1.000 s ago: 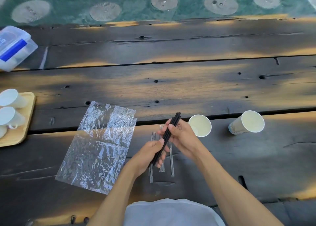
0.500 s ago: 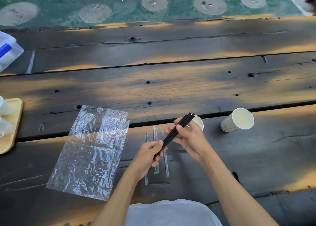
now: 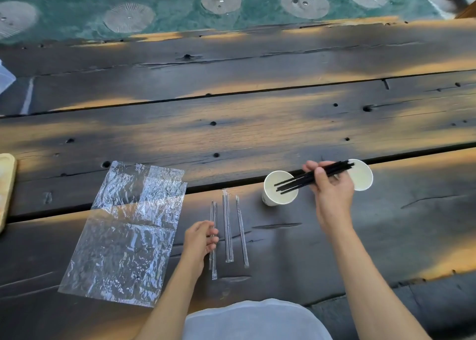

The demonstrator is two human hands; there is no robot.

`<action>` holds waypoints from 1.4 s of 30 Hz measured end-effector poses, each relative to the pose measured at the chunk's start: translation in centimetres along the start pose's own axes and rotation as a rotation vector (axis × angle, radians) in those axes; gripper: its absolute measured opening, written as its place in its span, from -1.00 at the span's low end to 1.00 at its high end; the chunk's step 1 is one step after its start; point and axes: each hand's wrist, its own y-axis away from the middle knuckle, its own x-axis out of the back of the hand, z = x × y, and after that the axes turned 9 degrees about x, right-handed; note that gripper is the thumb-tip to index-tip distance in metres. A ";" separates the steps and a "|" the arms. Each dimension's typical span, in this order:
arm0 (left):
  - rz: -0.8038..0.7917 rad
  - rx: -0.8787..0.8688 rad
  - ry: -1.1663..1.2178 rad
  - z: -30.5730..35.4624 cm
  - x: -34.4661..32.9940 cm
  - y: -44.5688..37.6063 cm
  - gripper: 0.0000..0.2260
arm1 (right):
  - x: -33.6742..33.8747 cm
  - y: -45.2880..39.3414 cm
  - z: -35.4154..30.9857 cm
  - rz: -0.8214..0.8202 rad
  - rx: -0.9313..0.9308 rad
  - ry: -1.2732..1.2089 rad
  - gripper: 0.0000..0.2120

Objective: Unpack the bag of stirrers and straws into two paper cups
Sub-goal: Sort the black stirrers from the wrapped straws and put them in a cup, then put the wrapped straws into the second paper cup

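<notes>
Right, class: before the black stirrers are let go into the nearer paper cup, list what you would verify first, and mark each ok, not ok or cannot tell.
1. Right hand grips the black stirrers as one bundle: ok.
2. Lower stirrer tips are over the nearer cup mouth: ok.
3. Nearer cup stands upright: ok.
4. Nearer cup holds nothing else: ok, only the stirrer tips show inside.
5. Second cup is clear of the bundle: cannot tell; the hand and stirrer ends overlap it.
6. Left hand is on the wrapped straws, away from the cup: ok.
</notes>
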 end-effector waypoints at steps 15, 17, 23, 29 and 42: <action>0.140 0.005 0.010 -0.8 0.2 -2.0 -0.86 | -1.0 1.1 0.9 -0.054 0.068 0.311 -0.70; 0.205 -0.034 -0.014 -1.0 0.5 -2.6 -0.88 | -0.8 1.2 -0.2 0.152 0.196 0.318 -0.70; 0.346 -0.046 -0.285 -1.6 0.7 -3.9 -0.83 | 1.8 1.4 3.4 0.646 -0.362 0.108 -0.78; 0.233 0.006 -0.339 -1.4 -0.8 -4.8 -0.78 | -3.1 7.7 12.8 -0.054 -0.799 0.504 -0.81; 0.203 -0.054 -0.372 -2.7 -2.9 -8.1 -0.85 | -9.4 9.0 15.1 -0.613 -0.546 0.967 -0.80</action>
